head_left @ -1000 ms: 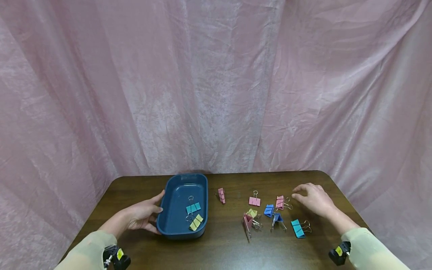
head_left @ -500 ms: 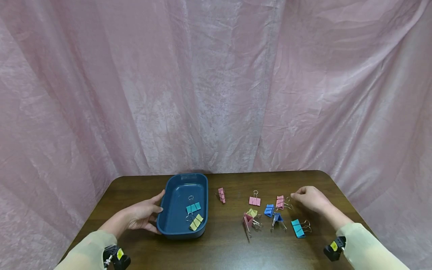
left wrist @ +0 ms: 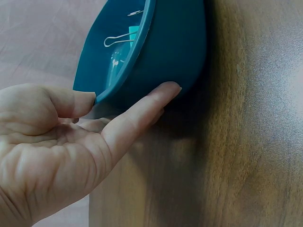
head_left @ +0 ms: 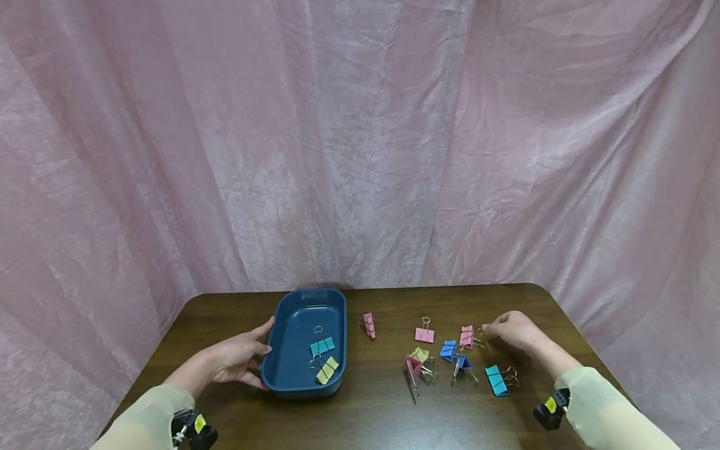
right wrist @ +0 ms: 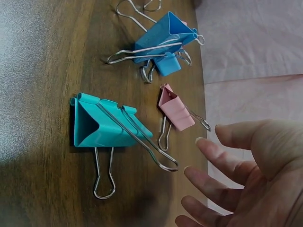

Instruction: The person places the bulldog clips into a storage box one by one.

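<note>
Right hand [head_left: 516,331] loose, fingers parted beside pink metal binder clip [head_left: 467,337], right of rounded blue plastic tray [head_left: 304,320]; contact I can't confirm. Straight-fingered left hand [head_left: 239,357] touches tray. I judge it early: teal metal clip [head_left: 322,347], yellow metal clip [head_left: 327,371] inside, roughly eight left outside.

The head view looks forward and down over the counter [head_left: 371,415] to the curtain [head_left: 360,144] behind. The left wrist view faces the tub [left wrist: 175,52] close up; the right looks down closely at the turquoise clip [right wrist: 111,135]. The head view shares both.
</note>
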{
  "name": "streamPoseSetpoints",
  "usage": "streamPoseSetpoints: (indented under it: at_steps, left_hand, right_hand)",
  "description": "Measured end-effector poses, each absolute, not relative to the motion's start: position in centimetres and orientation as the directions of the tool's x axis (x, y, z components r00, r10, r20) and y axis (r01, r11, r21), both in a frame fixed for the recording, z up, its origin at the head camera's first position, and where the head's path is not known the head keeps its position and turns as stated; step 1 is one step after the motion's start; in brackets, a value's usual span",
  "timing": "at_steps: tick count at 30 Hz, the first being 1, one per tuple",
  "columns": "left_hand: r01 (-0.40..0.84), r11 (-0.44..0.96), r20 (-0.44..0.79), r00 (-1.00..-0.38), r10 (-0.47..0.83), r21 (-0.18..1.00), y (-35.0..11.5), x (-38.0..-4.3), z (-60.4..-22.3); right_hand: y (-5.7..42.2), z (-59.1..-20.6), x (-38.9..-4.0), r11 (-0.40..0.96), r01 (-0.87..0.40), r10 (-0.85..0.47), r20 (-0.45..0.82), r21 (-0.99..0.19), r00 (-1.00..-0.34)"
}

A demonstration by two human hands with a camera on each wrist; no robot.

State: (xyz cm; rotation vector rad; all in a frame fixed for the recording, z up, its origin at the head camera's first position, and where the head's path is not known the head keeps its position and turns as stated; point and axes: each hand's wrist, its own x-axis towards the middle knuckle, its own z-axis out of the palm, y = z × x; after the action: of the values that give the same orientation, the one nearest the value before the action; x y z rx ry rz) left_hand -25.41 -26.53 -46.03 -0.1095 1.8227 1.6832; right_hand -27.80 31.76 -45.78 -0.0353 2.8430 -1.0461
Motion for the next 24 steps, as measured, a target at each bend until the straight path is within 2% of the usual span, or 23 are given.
streamPoseSetpoints:
  at_steps: [24]
  left_hand:
    - [-0.466,0.176,-0.498,-0.792,0.353,0.867,-26.51,-25.33,-45.94]
  right_hand:
    - [31.12,-45.89,-28.56,0.774,0.055,-0.026,-0.119,-0.631,-0.993]
